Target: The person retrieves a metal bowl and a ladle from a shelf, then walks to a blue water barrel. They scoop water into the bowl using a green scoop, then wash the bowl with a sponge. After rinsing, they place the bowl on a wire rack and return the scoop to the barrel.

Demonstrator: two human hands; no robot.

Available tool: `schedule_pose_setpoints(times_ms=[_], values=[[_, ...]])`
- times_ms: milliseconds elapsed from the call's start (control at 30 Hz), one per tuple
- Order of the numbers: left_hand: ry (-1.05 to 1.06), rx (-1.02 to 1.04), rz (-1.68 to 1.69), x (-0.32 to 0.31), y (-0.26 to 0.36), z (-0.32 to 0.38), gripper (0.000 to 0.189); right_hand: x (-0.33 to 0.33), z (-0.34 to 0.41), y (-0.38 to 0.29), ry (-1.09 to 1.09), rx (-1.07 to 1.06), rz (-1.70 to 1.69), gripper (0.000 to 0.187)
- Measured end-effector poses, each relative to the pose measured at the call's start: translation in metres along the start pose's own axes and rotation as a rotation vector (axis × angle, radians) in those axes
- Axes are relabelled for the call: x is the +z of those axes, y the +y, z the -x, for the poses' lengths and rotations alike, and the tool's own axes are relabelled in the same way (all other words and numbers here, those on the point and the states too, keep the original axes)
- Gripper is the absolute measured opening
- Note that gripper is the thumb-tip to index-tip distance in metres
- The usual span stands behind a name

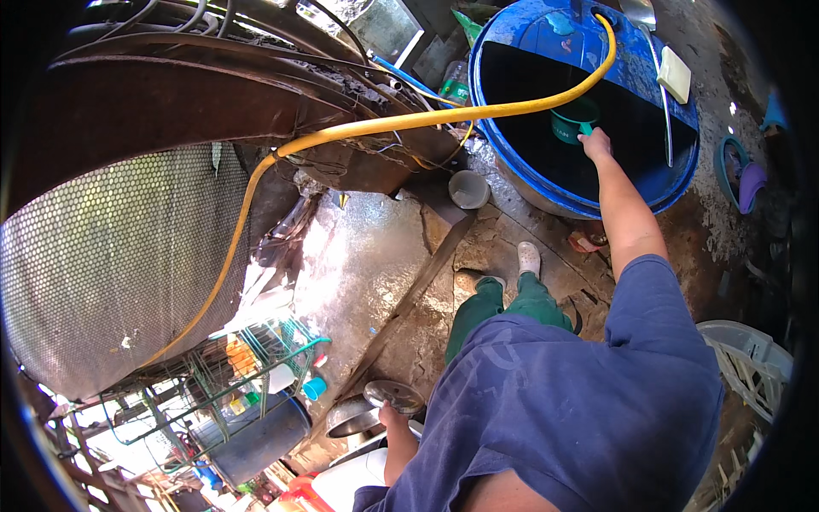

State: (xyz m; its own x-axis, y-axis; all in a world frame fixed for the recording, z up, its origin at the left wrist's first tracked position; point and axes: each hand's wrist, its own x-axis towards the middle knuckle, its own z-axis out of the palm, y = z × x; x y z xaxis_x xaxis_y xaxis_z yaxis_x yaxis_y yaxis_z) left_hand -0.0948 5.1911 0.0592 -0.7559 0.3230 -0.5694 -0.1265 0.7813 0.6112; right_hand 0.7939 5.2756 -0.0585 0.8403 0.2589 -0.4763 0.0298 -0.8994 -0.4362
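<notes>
My right hand (596,144) grips the handle of a green plastic dipper (565,130), which bears writing. The dipper is inside the mouth of a large blue plastic drum (684,180), and the drum's dark inside hides how far down any water stands. Low in the view, my left hand (391,416) holds the edge of a round metal lid or shallow pan (398,395). Just beside that, partly behind it, is a metal pot (349,419).
A yellow hose (409,120) stretches across into the drum's top. A metal ladle (665,109) and a pale block (674,75) rest on the drum's partial cover. Near my feet stands a small whitish tub (469,190). A wire rack (256,377) is at lower left.
</notes>
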Motion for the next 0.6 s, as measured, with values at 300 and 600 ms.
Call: schedule_pose_setpoints(times_ms=[300,600], values=[[-0.040,-0.022,0.007,-0.002,-0.004,-0.021,0.027,-0.001,-0.001,0.001,0.017,-0.004,0.001,0.046],[0.005,-0.017,0.005,0.007,-0.005,-0.010,0.029,-0.001,-0.004,0.004,0.032,0.004,0.009,0.046]])
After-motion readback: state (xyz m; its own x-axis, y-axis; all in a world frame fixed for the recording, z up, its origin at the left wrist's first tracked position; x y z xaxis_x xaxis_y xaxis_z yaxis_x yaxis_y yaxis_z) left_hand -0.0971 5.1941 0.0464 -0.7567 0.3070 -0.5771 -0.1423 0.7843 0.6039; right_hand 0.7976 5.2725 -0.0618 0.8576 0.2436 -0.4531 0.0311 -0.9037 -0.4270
